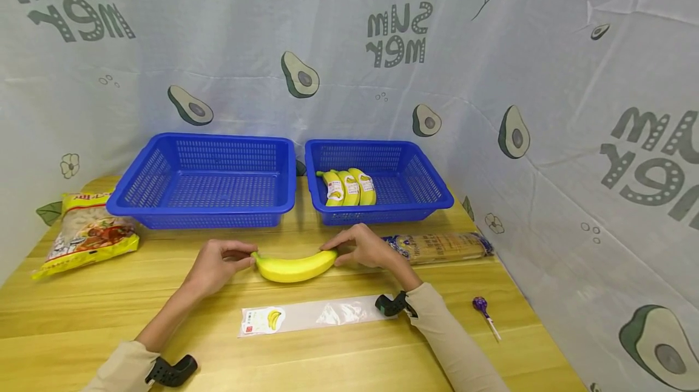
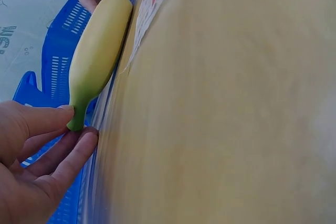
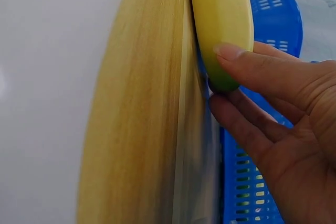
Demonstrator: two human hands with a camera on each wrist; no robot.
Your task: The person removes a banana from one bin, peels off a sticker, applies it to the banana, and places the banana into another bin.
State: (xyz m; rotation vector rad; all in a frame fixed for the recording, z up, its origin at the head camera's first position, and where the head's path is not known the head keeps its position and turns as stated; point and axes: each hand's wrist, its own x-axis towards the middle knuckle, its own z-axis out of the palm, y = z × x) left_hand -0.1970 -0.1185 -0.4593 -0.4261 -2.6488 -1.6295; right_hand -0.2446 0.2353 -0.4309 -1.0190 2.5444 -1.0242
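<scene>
Nearest me, a clear bag (image 1: 314, 314) lies on the worktop (image 1: 109, 313); my left hand (image 1: 215, 264) and right hand (image 1: 363, 247) pinch a banana's (image 1: 295, 267) ends.

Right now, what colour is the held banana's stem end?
Green, fading into yellow on the banana; the left wrist view shows it best.

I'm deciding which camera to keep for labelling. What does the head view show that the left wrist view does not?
Only the head view shows the three wrapped bananas in the right basket, the snack bag, the lollipop and the flat clear sleeve. Only the left wrist view shows the banana's green stem pinched between left fingertips. Both show the banana held at each end by the left hand and right hand.
</scene>
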